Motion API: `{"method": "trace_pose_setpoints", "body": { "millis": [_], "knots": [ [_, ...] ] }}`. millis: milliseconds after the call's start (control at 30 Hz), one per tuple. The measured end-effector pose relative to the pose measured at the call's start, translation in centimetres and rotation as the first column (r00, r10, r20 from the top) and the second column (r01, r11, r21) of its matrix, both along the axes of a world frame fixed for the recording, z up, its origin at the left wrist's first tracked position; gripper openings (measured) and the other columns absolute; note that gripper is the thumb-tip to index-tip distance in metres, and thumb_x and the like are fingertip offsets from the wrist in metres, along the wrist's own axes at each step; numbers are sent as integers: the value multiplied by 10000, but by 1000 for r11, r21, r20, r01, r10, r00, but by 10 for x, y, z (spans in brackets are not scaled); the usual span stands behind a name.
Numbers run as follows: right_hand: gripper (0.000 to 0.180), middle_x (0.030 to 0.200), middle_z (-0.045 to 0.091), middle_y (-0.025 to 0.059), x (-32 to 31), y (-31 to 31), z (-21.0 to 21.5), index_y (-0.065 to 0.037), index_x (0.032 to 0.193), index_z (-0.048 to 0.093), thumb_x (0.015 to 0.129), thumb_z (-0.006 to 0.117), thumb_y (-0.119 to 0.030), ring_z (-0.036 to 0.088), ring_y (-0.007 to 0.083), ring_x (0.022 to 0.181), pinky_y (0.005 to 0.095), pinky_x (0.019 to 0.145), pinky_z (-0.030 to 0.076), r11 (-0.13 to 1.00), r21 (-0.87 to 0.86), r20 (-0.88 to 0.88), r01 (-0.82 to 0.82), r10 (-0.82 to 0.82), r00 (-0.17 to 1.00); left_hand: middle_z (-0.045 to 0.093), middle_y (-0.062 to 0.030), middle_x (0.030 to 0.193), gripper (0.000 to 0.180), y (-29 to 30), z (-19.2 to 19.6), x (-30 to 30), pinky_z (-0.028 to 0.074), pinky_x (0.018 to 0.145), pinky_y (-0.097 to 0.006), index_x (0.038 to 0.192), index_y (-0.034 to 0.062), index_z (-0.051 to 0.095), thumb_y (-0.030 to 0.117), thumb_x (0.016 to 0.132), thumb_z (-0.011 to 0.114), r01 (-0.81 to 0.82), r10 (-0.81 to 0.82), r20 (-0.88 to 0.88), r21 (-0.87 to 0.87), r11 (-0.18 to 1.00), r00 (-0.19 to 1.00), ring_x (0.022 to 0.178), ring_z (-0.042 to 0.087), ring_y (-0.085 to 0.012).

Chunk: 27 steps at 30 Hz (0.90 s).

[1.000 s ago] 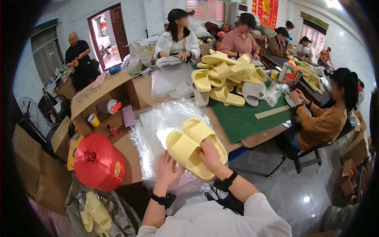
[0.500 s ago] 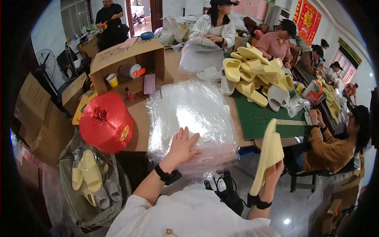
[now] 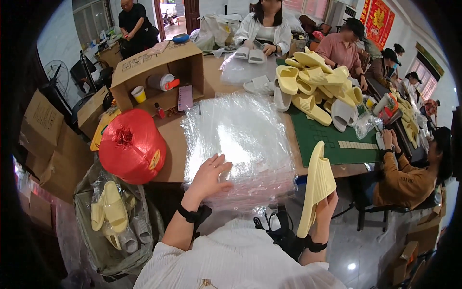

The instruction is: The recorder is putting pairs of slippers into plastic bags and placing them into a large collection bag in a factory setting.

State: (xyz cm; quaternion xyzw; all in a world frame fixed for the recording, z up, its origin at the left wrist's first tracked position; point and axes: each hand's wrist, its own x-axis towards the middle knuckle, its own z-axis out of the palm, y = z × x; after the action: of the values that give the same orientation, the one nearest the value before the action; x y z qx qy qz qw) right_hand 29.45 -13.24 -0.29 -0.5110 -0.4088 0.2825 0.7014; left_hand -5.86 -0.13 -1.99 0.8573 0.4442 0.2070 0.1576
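Note:
My left hand lies spread on the near left part of a stack of clear plastic bags, with nothing gripped. In my right hand is a pale yellow slipper, held upright off the table's front edge, toe end up. My fingers are partly hidden behind it; whether a second slipper sits behind it I cannot tell. Beyond the bags, to the right, rises a heap of yellow slippers with a few grey ones, on a green cutting mat.
Left of the bags sits a big red roll of plastic twine. Behind it an open cardboard box holds a cup and a bottle. A lined bin with bagged slippers stands at lower left. Several co-workers sit around the tables, one opposite me.
My left hand has slid slightly left over the bags. The slipper in my right hand has moved a little left and turned slightly. The person opposite now has grey slippers in front.

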Motion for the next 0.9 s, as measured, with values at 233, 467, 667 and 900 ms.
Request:
{"method": "trace_pose_setpoints", "body": {
  "millis": [233, 467, 667, 900],
  "knots": [
    [355, 1172, 654, 98, 3, 2, -16, 37, 1268, 543, 917, 583, 5, 659, 183, 1034, 319, 900, 524, 997, 75, -58, -35, 39, 998, 534, -210, 1361, 345, 3, -5, 18, 403, 1073, -444, 1220, 100, 647, 234, 902, 635, -17, 12, 33, 131, 991, 999, 1232, 518, -386],
    [384, 1225, 606, 87, 3, 5, -17, 37, 1316, 491, 965, 588, -81, 610, 173, 1081, 308, 940, 474, 996, 30, 7, -79, 79, 997, 611, -208, 1210, 306, 6, -2, 27, 439, 1022, -451, 1125, 58, 672, 252, 889, 647, -12, -10, 148, 146, 989, 989, 1105, 583, -407],
    [348, 1172, 630, 71, 3, 7, -20, 39, 1286, 520, 962, 582, -75, 619, 151, 1036, 282, 901, 477, 999, -8, 47, -35, 35, 998, 625, -172, 1187, 259, 0, -6, 31, 496, 906, -416, 1046, 84, 695, 228, 831, 706, -62, 33, 100, 299, 952, 994, 1018, 614, -372],
    [322, 1153, 632, 62, -4, 6, -11, 34, 1255, 548, 957, 586, -82, 620, 139, 997, 271, 877, 478, 1000, -10, 100, -19, 20, 995, 599, -152, 1290, 341, 7, -8, 26, 495, 915, -418, 1098, 107, 691, 249, 794, 750, -112, 96, 145, 109, 988, 985, 1120, 589, -354]
  ]
}}
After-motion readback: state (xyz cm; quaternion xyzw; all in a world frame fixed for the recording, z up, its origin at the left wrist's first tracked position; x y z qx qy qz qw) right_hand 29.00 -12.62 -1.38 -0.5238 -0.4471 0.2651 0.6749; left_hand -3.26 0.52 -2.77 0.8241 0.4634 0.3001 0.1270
